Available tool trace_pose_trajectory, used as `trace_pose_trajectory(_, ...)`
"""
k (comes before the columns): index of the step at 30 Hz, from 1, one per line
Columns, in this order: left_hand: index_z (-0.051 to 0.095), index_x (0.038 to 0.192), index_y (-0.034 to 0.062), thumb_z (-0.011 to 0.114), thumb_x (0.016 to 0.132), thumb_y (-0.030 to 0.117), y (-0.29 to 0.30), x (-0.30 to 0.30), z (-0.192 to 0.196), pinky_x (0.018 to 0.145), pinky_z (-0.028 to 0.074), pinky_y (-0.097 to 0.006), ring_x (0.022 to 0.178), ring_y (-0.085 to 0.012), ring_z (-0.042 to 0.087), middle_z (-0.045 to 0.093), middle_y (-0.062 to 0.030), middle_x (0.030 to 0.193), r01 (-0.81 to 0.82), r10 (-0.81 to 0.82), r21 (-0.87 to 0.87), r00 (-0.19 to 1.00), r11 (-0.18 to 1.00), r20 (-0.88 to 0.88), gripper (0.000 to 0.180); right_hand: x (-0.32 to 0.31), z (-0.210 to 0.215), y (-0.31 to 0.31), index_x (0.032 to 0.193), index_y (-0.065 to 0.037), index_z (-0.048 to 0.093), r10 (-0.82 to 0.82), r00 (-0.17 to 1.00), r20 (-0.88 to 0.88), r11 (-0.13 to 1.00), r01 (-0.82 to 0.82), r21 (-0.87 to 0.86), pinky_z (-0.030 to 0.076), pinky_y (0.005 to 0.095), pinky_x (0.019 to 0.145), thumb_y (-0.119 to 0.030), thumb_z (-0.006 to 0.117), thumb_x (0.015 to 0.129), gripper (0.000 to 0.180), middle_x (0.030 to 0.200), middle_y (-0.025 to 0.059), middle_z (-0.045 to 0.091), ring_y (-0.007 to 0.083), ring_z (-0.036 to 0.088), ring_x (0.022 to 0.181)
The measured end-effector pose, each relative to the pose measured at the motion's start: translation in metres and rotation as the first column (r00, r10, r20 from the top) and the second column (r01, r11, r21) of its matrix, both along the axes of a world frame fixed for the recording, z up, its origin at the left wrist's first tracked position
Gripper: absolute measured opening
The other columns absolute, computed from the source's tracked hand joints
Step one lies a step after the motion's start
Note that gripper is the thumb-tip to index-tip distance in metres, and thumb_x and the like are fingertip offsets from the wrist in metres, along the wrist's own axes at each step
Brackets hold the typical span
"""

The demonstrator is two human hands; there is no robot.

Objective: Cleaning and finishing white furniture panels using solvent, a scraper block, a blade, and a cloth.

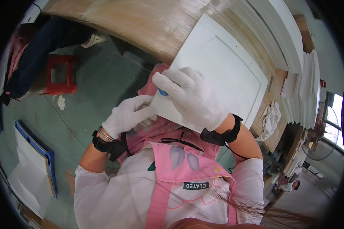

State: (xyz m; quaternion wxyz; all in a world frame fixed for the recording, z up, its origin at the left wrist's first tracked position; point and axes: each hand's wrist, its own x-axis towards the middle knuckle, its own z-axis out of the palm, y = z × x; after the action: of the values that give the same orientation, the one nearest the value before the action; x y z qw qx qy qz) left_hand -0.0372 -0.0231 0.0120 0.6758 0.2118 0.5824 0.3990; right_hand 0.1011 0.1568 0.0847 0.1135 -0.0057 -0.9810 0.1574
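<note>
My left hand point(125, 117) pinches the white cabinet-door panel point(227, 82); my right hand point(192, 93) grips a blue object point(162, 92); edge work looks unfinished.

A white, groove-bordered panel point(233, 76) overhangs the table point(141, 23) askew, a half-hidden blue object point(162, 92) near its corner.

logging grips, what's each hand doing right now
Left hand: closed, holding the white panel at its corner.
Right hand: closed, holding a small blue object.
</note>
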Motion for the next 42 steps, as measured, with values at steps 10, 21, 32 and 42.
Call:
trace_pose_trajectory(10,0.057,0.133,0.0024,0.062,0.099,0.028,-0.004,0.001,0.000,0.059,0.051,-0.023,0.073,-0.0105,0.066,0.072,-0.0059,0.091,-0.064,0.062,0.054,0.997,0.996,0.036,0.043,-0.035,-0.004,-0.005,0.117,-0.009,0.062,0.150,0.961,0.231,0.985,-0.165,0.048,0.054,0.0378,0.075,-0.022,0.069,0.070,0.049,0.101,0.0060,0.061,0.0258,0.062,0.090)
trace_pose_trajectory(21,0.056,0.135,0.0055,0.061,0.100,0.033,-0.005,-0.001,0.005,0.069,0.056,-0.025,0.076,-0.0097,0.065,0.070,-0.0053,0.093,-0.014,0.014,0.003,0.999,1.000,0.033,0.045,-0.037,0.003,-0.004,0.121,-0.009,0.059,0.150,0.937,0.316,0.977,-0.191,0.100,0.053,0.0367,0.081,-0.020,0.065,0.074,0.049,0.100,0.0050,0.059,0.0250,0.060,0.093)
trace_pose_trajectory(32,0.056,0.134,0.0024,0.060,0.101,0.029,-0.004,0.002,-0.006,0.071,0.056,-0.026,0.077,-0.0107,0.066,0.070,-0.0060,0.090,-0.053,0.049,0.087,0.998,0.995,0.045,0.043,-0.031,0.009,-0.001,0.123,-0.010,0.058,0.107,0.952,0.285,0.984,-0.143,0.106,0.053,0.0371,0.081,-0.016,0.067,0.072,0.053,0.100,0.0039,0.060,0.0251,0.061,0.095)
trace_pose_trajectory(42,0.053,0.137,-0.0033,0.058,0.102,0.023,0.032,-0.007,-0.005,0.073,0.056,-0.027,0.079,-0.0105,0.064,0.069,-0.0064,0.094,-0.169,0.167,0.222,0.986,0.960,0.029,0.044,0.011,0.023,0.038,0.126,-0.001,0.059,-0.357,0.919,0.166,0.472,0.331,-0.817,0.049,0.0282,0.082,-0.027,0.052,0.102,0.036,0.112,0.0076,0.068,0.0166,0.062,0.094)
